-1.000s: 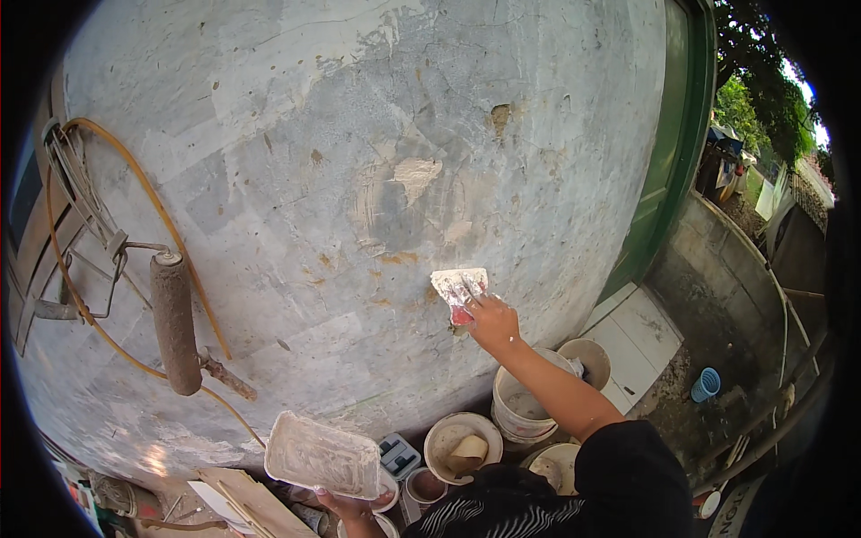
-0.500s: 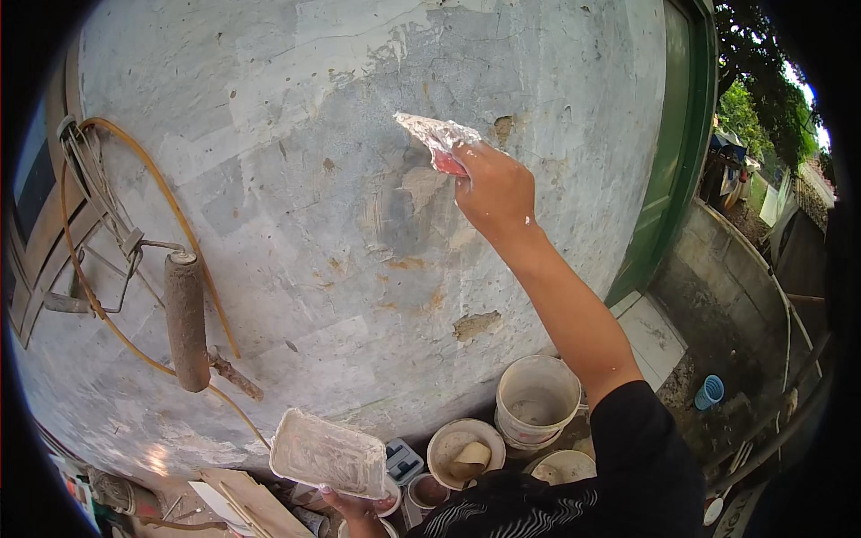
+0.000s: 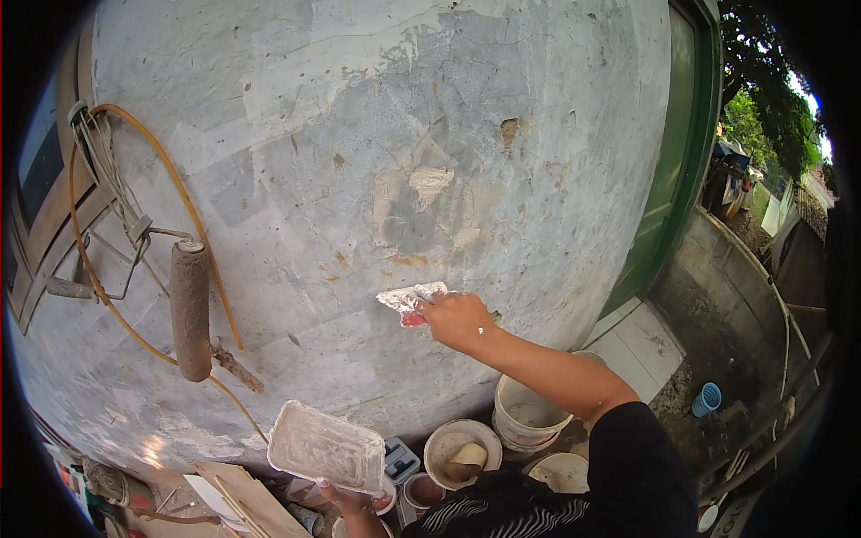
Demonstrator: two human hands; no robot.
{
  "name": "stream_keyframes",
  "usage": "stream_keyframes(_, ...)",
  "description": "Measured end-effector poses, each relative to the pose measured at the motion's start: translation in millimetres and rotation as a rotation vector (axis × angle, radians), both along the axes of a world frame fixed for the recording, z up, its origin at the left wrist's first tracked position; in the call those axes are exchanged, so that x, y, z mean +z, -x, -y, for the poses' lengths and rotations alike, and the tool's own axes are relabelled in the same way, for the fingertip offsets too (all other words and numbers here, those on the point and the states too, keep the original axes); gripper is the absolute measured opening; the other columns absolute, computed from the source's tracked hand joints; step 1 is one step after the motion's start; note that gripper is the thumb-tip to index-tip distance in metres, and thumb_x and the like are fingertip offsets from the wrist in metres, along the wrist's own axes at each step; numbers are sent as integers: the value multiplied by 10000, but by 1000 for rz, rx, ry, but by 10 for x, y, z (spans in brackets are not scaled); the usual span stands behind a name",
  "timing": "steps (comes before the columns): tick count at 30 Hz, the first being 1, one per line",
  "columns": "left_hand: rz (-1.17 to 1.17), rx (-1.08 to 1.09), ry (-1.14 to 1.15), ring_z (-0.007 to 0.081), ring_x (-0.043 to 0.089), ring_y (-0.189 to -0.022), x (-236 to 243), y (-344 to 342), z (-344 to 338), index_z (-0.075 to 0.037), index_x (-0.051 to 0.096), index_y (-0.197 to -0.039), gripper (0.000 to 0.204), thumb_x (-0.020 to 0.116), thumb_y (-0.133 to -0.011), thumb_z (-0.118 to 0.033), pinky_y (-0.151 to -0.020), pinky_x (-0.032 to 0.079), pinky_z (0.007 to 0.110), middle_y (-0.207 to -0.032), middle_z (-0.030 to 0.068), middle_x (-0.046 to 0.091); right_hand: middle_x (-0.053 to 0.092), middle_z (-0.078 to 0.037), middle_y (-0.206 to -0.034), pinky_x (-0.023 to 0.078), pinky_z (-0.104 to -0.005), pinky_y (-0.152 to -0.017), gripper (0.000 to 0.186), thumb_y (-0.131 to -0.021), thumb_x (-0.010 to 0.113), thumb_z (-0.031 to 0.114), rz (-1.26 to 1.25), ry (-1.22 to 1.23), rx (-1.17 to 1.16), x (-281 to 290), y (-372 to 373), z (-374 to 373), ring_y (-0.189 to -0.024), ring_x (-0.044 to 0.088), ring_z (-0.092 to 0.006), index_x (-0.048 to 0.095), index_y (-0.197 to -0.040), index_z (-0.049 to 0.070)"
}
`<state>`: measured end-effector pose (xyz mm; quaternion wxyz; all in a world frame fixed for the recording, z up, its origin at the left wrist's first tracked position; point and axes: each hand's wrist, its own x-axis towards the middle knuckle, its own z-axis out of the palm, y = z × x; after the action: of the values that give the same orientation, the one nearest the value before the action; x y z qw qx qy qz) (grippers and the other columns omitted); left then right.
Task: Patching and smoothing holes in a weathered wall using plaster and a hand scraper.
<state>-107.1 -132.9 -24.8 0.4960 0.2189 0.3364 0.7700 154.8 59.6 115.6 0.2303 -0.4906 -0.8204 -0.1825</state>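
Observation:
My right hand (image 3: 459, 323) grips a putty knife (image 3: 411, 298) with a red handle; its blade is caked with white filler. The knife is in front of the lower middle of a patchy grey wall (image 3: 296, 233); whether it touches the wall I cannot tell. Above it, a rough beige filler patch (image 3: 430, 184) shows on the wall. At the lower edge my left hand (image 3: 345, 496) holds a shallow rectangular tray (image 3: 378, 466) smeared with pale filler. Its fingers are partly hidden under the tray.
A dirty paint roller (image 3: 190, 309) and a looped orange hose (image 3: 179, 188) hang at left. Along the wall's foot stand a bucket (image 3: 516, 412), a bowl (image 3: 435, 448) and several tubs. Boards (image 3: 251, 502) lie lower left. A green door (image 3: 668, 170) is at right.
My right hand has moved down and slightly left with the putty knife, away from the filler patch to the lower wall. The tray in my left hand has hardly shifted.

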Motion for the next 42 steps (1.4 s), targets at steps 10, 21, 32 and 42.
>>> stream_keyframes(10,-22,-73,-72,352,423,-1218,-17,24,142,-46,228,-1420,920,512,-766,-626,-973,412,474,-1397,149,346,650,-104,-785,511,-420,-564,228,-710,623,99,-371,-338,-150,1463,-97,-139,-677,645,-300,661,-935,102)
stream_keyframes(21,-2,39,-90,344,443,-1200,-22,56,165,-43,254,-1409,890,498,-781,-623,-965,419,464,-1381,150,368,662,-105,-788,509,-390,-537,214,-758,551,84,-101,-3,49,387,244,31,-661,649,-285,656,-945,82)
stream_keyframes(32,-12,136,122,329,454,-1161,-76,24,181,-106,226,-1429,1017,518,-682,-731,-893,433,465,-1351,119,389,642,-96,-823,518,-390,-596,284,-674,634,69,-280,-347,-294,1149,-265,-278,-711,639,-294,664,-953,116)
stream_keyframes(42,-6,-129,-73,345,420,-1209,64,-87,-21,-63,221,-1427,931,525,-763,-638,-958,407,471,-1389,144,350,634,-65,-800,521,-395,-568,278,-656,625,71,-174,-80,-140,282,-341,44,-686,640,-275,652,-929,117)
